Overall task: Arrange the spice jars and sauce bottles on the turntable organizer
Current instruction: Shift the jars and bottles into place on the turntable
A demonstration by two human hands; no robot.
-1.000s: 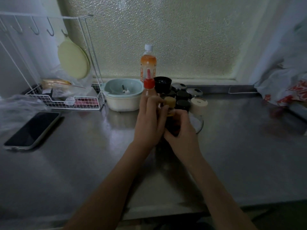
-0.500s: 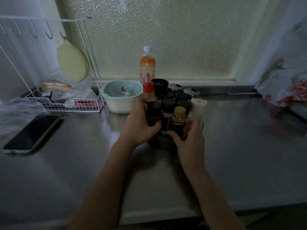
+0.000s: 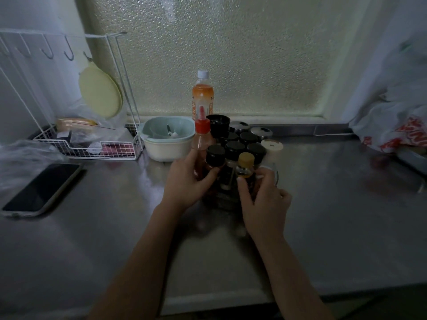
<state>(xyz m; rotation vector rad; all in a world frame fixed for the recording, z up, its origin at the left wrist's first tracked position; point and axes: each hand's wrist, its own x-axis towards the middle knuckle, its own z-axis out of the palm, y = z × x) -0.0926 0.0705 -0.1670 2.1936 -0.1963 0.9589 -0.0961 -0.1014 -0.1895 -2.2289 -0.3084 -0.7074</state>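
The clear turntable organizer (image 3: pixel 276 174) stands mid-counter, packed with several jars and bottles. A black-capped jar (image 3: pixel 215 155) stands at its front left, and my left hand (image 3: pixel 187 181) wraps around it. Behind that hand rises a red-capped sauce bottle (image 3: pixel 202 135). A small yellow-capped bottle (image 3: pixel 245 166) stands at the front right, with my right hand (image 3: pixel 263 199) pinching its lower part. More black-lidded jars (image 3: pixel 247 137) and a wide black cap (image 3: pixel 218 125) fill the back. A cream-lidded jar (image 3: pixel 272 146) stands at the right side.
A tall orange drink bottle (image 3: pixel 202 95) stands by the window. A pale blue bowl (image 3: pixel 168 139) sits left of the turntable. A white wire rack (image 3: pixel 87 148) and a phone (image 3: pixel 41 188) lie further left. A plastic bag (image 3: pixel 397 130) is at the right.
Both hands have come down from the jar tops to the sides of the front jars. The black-capped and yellow-capped jars, once hidden behind my hands, now show.
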